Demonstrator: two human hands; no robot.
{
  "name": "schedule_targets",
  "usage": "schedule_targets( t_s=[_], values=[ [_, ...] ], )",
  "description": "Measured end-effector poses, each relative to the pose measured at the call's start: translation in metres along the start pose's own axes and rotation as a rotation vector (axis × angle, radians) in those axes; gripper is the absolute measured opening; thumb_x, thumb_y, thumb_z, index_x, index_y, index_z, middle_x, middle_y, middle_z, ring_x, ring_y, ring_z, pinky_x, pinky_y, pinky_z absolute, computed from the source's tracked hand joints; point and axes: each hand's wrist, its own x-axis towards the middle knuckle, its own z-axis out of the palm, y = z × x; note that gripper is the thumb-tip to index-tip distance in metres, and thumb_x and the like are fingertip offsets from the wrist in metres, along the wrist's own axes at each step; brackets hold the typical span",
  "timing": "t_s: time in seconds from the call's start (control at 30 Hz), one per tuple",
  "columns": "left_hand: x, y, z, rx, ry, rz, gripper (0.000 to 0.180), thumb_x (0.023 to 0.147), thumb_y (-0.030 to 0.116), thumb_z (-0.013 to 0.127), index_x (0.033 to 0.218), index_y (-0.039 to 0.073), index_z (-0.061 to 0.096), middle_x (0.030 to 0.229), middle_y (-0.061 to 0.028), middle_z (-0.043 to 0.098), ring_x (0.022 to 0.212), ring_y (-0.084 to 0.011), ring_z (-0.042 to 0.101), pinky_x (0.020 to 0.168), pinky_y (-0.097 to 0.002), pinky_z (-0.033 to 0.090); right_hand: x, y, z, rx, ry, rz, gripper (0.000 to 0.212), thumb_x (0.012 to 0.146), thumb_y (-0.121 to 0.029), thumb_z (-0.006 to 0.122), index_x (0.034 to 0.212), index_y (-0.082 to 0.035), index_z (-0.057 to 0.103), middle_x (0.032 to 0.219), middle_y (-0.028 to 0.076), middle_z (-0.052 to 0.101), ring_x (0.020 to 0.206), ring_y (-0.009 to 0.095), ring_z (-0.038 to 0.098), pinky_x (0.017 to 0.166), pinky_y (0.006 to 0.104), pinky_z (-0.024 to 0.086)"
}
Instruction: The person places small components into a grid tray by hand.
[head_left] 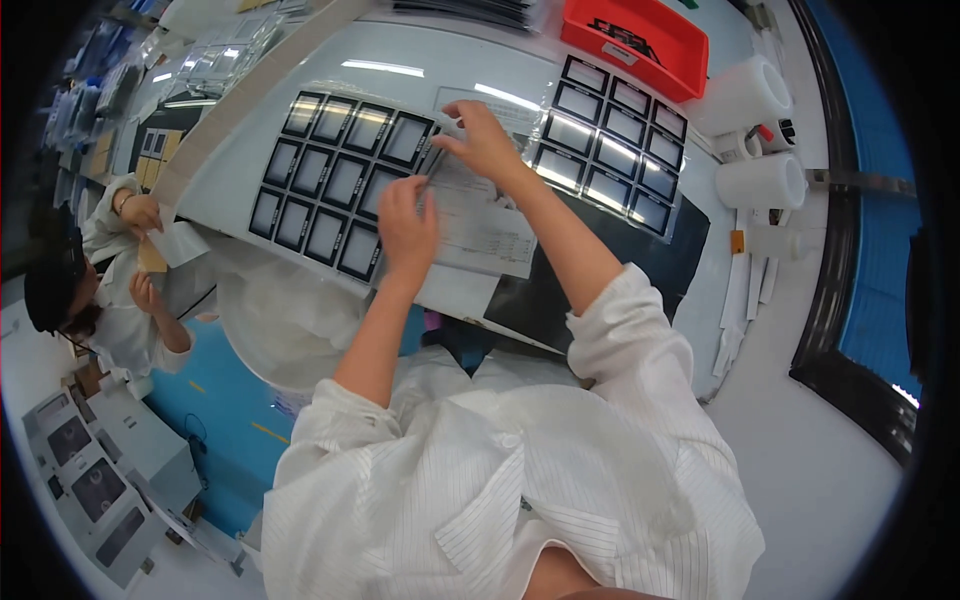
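A sheet of black-rimmed rectangular panels (312,168) in rows lies on the table in front of me. My left hand (408,228) is over its right edge, fingers loosely bent and thumb apart. My right hand (482,145) is just beyond, near the sheet's upper right corner, with index finger and thumb spread. A thin dark strip shows between the hands; whether either one touches it I cannot tell. Beneath and beside my hands are printed papers (495,242) in clear plastic. A second sheet of similar panels (612,140) lies to the right of my right hand.
A dark mat (560,285) is under my right forearm. At the far right stand a red bin (685,60) holding black pieces and white rolls (762,182). A plastic-lined round bin (290,325) is at the table's left front. Left, another person's hands (143,212) hold paper pieces.
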Motion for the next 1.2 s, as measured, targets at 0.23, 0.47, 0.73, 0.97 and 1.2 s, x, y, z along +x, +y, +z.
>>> schedule_targets(
  t_s=[0.23,0.47,0.73,0.97,1.2],
  values=[
    [-0.026,-0.044,-0.074,0.153,0.192,-0.007,0.037,0.077,0.017,0.073,0.107,0.003,0.057,0.096,-0.0095,0.056,0.091,-0.0270,0.050,0.084,-0.0380,0.039,0.021,-0.042,0.039,-0.405,-0.009,0.145,0.065,0.060,-0.041,0.083,0.102,0.000,0.054,0.106,0.018,0.055,0.100,0.035,0.055,0.079,0.0404,0.050],
    [-0.047,-0.059,-0.078,0.061,0.178,-0.048,0.053,0.069,0.019,0.081,0.112,0.003,0.055,0.104,-0.0120,0.055,0.104,-0.0298,0.048,0.093,-0.0405,0.038,0.043,-0.033,0.041,-0.547,-0.144,0.225,0.083,0.049,-0.050,0.087,0.102,0.005,0.053,0.106,0.022,0.056,0.103,0.037,0.055,0.082,0.0420,0.050],
    [-0.027,-0.171,-0.141,0.195,0.716,-0.328,0.037,0.082,0.018,0.068,0.114,0.002,0.057,0.104,-0.0123,0.056,0.094,-0.0244,0.052,0.083,-0.0345,0.043,0.055,-0.036,0.026,-0.538,-0.206,0.166,0.080,0.050,-0.049,0.088,0.095,0.004,0.050,0.092,0.020,0.060,0.087,0.031,0.061,0.075,0.0377,0.050],
    [-0.020,-0.227,-0.201,0.120,0.352,-0.549,0.017,0.083,0.017,0.065,0.091,0.003,0.067,0.085,-0.0124,0.065,0.079,-0.0267,0.062,0.072,-0.0364,0.048,0.041,-0.022,0.033,-0.198,-0.103,0.266,0.058,0.064,-0.034,0.087,0.087,-0.004,0.043,0.071,0.006,0.054,0.060,0.013,0.055,0.053,0.0256,0.047],
    [-0.016,-0.222,-0.214,0.226,0.262,-0.599,0.013,0.081,0.016,0.067,0.081,0.003,0.066,0.075,-0.0112,0.067,0.068,-0.0230,0.064,0.064,-0.0342,0.048,0.047,-0.008,0.041,-0.257,-0.098,0.293,0.064,0.062,-0.035,0.088,0.094,0.004,0.048,0.074,0.010,0.059,0.061,0.016,0.059,0.054,0.0270,0.049]
  ],
)
